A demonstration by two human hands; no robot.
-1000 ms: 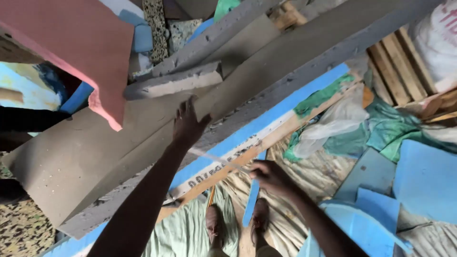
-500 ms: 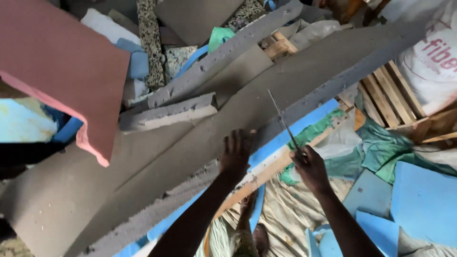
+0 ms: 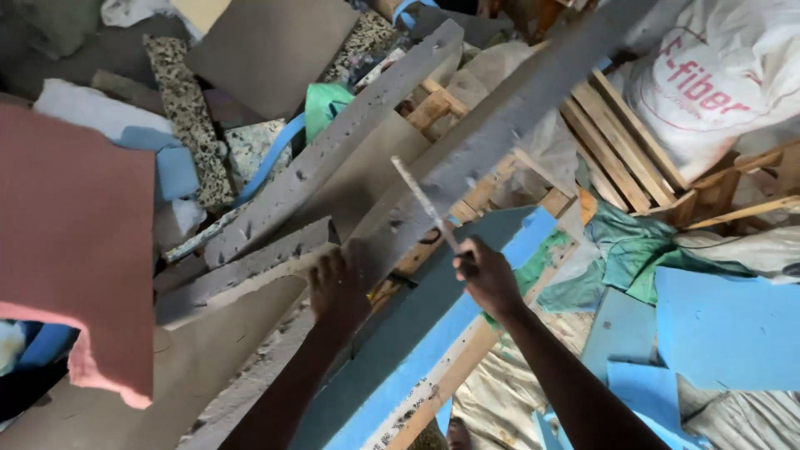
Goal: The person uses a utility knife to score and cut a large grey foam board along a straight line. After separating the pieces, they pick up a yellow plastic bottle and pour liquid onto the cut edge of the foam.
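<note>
Two hands up: left hand point(image 3: 337, 287) now grips the long grey foam slab point(image 3: 492, 125), lifted on edge since a second ago; right hand point(image 3: 486, 275) fisted around thin knife point(image 3: 425, 204), raised beside the slab, blue foam sheet point(image 3: 433, 333) newly uncovered below.

Wooden pallet point(image 3: 633, 142), white sack point(image 3: 733, 75), scattered blue foam offcuts point(image 3: 725, 325)

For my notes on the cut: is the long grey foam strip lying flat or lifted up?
Lifted: the long grey foam strip slants above the pile, left hand gripping its lower end.
</note>
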